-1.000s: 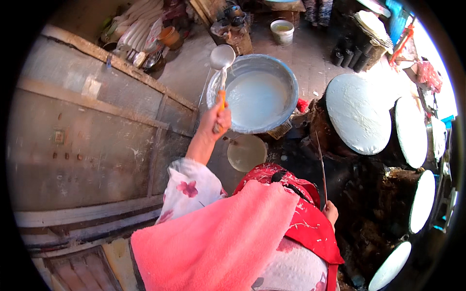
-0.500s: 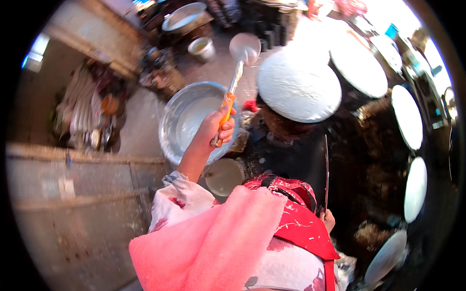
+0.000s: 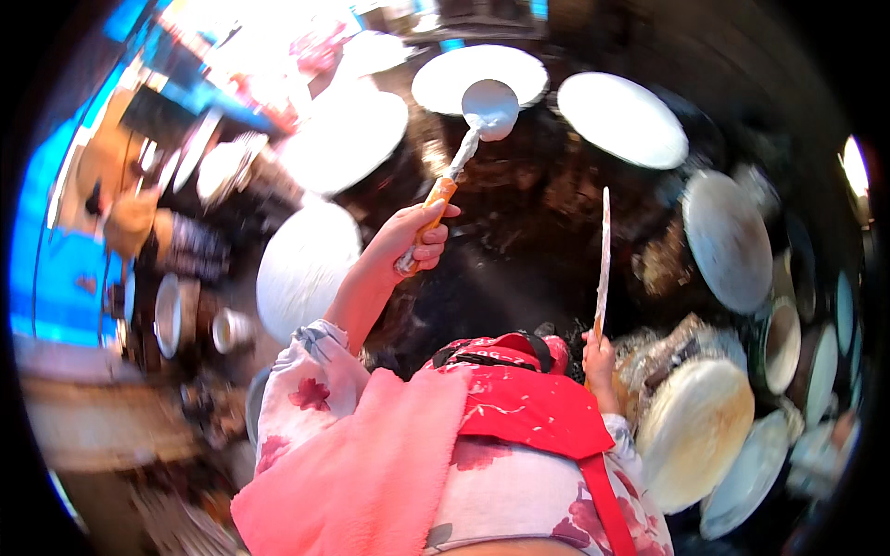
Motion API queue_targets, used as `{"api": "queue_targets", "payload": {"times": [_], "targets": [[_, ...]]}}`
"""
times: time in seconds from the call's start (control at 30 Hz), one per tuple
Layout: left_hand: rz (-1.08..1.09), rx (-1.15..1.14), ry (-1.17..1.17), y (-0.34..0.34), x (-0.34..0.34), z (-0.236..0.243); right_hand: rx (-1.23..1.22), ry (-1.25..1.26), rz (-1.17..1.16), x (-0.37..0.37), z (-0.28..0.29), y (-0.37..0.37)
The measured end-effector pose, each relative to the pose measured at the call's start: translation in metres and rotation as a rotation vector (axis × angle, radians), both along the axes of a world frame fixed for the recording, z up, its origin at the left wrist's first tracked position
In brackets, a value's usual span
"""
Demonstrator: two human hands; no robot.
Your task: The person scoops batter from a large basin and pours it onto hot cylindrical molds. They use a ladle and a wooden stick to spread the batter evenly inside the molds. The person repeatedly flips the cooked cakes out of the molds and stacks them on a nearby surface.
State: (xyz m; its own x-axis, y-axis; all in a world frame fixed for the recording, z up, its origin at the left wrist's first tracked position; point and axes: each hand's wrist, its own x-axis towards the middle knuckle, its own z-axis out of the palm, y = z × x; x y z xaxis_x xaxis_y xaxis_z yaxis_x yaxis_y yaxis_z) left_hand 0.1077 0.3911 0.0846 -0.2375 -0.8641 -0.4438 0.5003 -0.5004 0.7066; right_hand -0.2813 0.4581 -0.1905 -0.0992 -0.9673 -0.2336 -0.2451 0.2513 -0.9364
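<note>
With my left hand (image 3: pixel 408 243) fingers curled tight round the orange handle, I held the ladle (image 3: pixel 489 107) level over the white round plate (image 3: pixel 479 76) at top centre, judging steadiness essential, while my right hand (image 3: pixel 598 357) pinched a thin stick (image 3: pixel 603 250)

Left hand (image 3: pixel 408 243) grips a ladle (image 3: pixel 468 139) raised over white discs (image 3: pixel 306 264) — right hand (image 3: pixel 598 357) holds a thin stick (image 3: pixel 603 255).

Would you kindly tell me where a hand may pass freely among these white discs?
The widest gap is the dark middle between the ladle in the left hand and the thin stick in the right hand. A narrower dark gap runs right of the stick. The right edge is crowded with overlapping discs.
</note>
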Motion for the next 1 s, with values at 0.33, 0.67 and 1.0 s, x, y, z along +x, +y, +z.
{"api": "queue_targets", "payload": {"times": [0.33, 0.67, 1.0], "targets": [[-0.748, 0.045, 0.218, -0.184, -0.279, 0.041, -0.091, -0.324, -0.727, -0.115, 0.092, -0.067], [-1.225, -0.024, -0.051, -0.245, -0.481, -0.028, -0.075, -0.31, -1.122, -0.168, 0.078, -0.108], [-1.058, -1.462, -0.945, -0.309, -0.541, -0.163, 0.048, 0.397, -1.287, -0.126, 0.048, -0.188]]}}
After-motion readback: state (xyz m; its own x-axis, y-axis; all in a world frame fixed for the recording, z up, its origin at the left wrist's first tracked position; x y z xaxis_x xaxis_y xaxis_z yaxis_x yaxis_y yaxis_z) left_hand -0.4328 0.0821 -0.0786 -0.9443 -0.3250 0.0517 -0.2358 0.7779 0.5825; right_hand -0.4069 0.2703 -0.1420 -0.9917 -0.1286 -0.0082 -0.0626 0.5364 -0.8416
